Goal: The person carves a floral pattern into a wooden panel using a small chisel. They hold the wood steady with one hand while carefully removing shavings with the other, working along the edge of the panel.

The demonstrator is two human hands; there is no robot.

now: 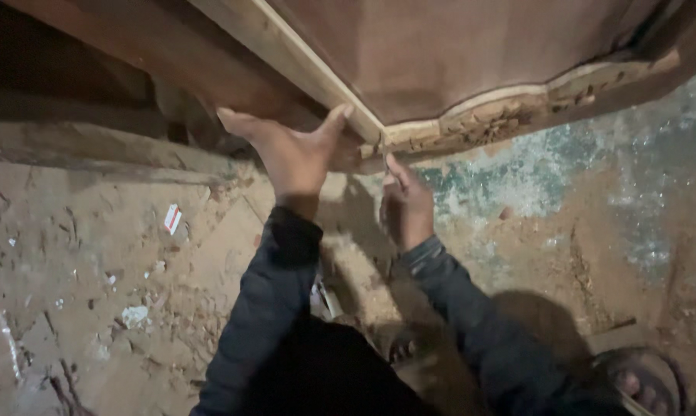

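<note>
Carved wooden panel [471, 85]: left hand [294, 158] spread flat against its edge.

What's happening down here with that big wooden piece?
A person in dark sleeves works at a carved wooden panel standing over a dusty floor. The left hand presses flat under its pale edge strip. The right hand points a finger up at the corner joint, beside the carved trim. A sandalled foot shows nearby.

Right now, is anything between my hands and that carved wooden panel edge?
Nothing visible is. The left hand already rests flat against the panel's pale wooden edge, and the right hand reaches the carved trim at the corner, fingertips touching it. Both hands are in direct contact.
</note>
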